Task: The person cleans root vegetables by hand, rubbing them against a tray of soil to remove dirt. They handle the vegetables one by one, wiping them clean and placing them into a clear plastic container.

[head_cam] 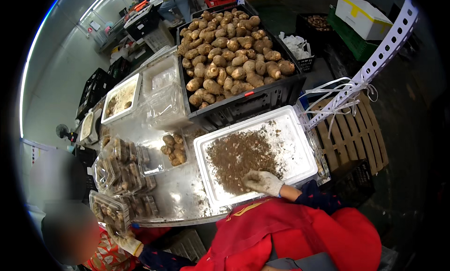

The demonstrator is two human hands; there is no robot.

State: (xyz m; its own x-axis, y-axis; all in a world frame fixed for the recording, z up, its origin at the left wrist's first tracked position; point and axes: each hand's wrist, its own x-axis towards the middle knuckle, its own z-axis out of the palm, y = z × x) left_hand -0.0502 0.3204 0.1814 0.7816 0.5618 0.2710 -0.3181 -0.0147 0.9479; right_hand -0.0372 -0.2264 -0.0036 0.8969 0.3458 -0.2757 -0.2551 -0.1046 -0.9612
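Note:
My left hand (124, 241), in a white knit glove, holds a clear plastic clamshell box (110, 213) of small brown tubers at the table's front left. My right hand (263, 183), gloved and soiled, is over the near side of a white foam tray (302, 151). Its fingers are loosely curled and I see nothing in them. Loose soil and skin scraps (242, 155) cover much of the tray's floor. Left of the tray lies an open clamshell (153, 162) with several tubers (174, 149) in one half. Filled clamshells (123, 165) are stacked farther left.
Behind the tray stands a black crate (246, 105) heaped with taro-like tubers (228, 56). Empty clear clamshells (165, 109) and another foam tray (121, 98) are beside it. A person (105, 246) is close at my left. A perforated metal post (372, 63) and wooden pallet (351, 130) are on the right.

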